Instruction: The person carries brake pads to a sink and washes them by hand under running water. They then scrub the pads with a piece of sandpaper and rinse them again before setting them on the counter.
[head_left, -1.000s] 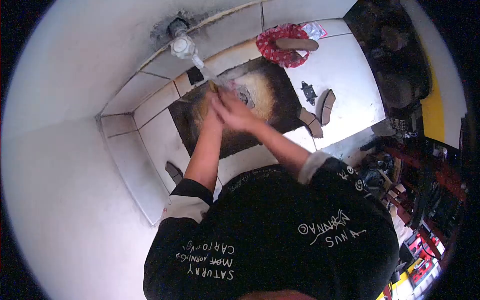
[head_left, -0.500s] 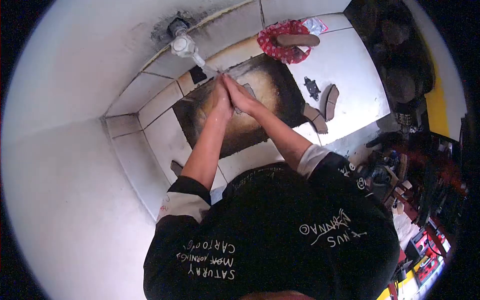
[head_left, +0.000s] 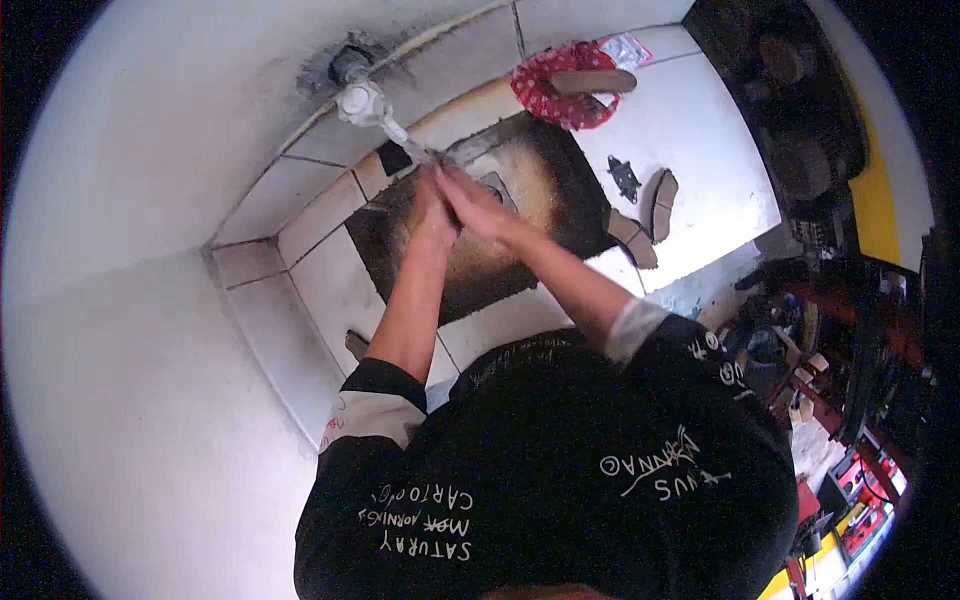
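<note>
My left hand (head_left: 434,207) and my right hand (head_left: 476,203) are pressed palm to palm, fingers stretched out and pointing toward the wall. They are over a dark-edged, stained sink basin (head_left: 470,290) sunk into the white tiled counter (head_left: 330,270). Just beyond my fingertips is the spout of a white tap (head_left: 364,103), with a pale streak of water at its end. A drain (head_left: 495,187) shows partly beside my right hand. No object is visible in either hand, though the space between the palms is hidden.
On the right of the counter lie a red patterned cloth (head_left: 535,85) with a long brown piece (head_left: 593,82) on it, a small black part (head_left: 623,177) and two brake pads (head_left: 663,204). Another dark piece (head_left: 356,344) lies by my left forearm. Cluttered tools fill the lower right.
My joined hands have shifted slightly left and rubbed against each other, the right hand sliding over the left. The view has moved a little. Objects on the counter stay put.
</note>
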